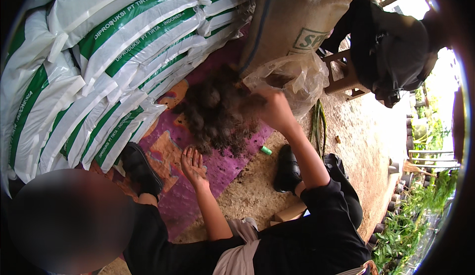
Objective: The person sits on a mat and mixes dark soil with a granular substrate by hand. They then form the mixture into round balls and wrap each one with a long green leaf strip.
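In the head view, a heap of dark potting material (213,111) sits on a purple mat (225,173), toward the mat's far end and spilling close to its right edge. It looks grey-brown to nearly black, with rounded clumps on top and a loose, crumbly, fibrous-looking fringe; fine crumbs are scattered over the mat on its near side. The left hand (195,168) rests palm up at the near side of the heap, fingers loosely spread, dark smudges on the skin, nothing in its grasp. The right hand (273,107) is over the heap's right side, blurred, its fingers apparently curled; whether it grips any of the material cannot be told. Just beyond that hand stands a clear plastic bag (299,79), crinkled and slumped, with something dark inside its mouth. Behind it rises a tan woven sack (279,32), tall and bulging, with green print and a blue stripe; its contents are hidden. Along the mat's left edge, glossy white-and-green plastic sacks (133,32) lie stacked, plump and closed. The mat is thin and smooth, printed with orange patches. A small green cylinder (266,150) lies just beside its right edge on the rough, sandy-coloured floor (366,141).
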The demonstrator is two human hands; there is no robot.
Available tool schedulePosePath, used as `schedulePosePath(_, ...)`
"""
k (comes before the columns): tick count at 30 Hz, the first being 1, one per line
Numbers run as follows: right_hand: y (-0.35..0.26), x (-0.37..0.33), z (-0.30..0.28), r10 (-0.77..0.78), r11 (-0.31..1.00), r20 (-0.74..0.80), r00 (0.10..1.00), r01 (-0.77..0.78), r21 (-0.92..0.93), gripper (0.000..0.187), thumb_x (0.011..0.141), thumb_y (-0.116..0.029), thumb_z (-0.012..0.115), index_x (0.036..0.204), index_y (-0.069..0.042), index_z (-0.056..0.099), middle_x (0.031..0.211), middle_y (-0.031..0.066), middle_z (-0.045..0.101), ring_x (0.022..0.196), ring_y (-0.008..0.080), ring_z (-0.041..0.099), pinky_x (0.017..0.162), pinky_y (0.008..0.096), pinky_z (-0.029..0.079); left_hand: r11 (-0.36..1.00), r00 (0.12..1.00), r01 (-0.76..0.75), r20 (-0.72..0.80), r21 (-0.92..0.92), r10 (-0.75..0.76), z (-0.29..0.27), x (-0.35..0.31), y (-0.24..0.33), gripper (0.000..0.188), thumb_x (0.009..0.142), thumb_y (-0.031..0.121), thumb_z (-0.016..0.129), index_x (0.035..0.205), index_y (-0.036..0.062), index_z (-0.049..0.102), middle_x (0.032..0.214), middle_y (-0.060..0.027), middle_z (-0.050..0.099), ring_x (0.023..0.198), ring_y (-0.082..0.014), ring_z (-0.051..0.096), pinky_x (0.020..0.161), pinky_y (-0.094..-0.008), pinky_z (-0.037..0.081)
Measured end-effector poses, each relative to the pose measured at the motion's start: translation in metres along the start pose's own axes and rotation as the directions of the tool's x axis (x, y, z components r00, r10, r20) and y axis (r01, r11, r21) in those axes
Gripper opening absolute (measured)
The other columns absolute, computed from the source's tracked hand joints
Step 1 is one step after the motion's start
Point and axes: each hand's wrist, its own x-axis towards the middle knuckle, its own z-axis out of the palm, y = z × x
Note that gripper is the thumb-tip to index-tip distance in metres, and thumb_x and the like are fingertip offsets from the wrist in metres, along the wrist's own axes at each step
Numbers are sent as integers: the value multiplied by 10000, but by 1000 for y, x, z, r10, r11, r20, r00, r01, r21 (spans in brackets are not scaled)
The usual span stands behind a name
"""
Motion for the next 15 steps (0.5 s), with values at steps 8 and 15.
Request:
schedulePosePath(8, 5, 10, -14, 70, 985, -98, 993, -54, 163, 273, 704, -14, 625, 971, 37, 601, 889, 160, 643, 868, 221, 619, 760, 304, 464, 1000, 1000, -10, -22, -14, 10, -4, -1, 2, 498, 903, 413, 444, 1254, 60, 416, 1301, -110, 406, 1202, -249, 412, 999, -394, 359)
schedulePosePath(15, 18, 16, -37, 171, 978, -56, 984, -162, 133, 293, 764, -48, 625, 1037, 46, 575, 912, 118, 641, 857, 133, 587, 777, 278, 457, 1000, 999, 9, -30, -18, -9, 2, -3, 2, 510, 905, 411, 441, 1263, 48, 417, 1302, -118, 407, 1206, -255, 408, 995, -392, 360)
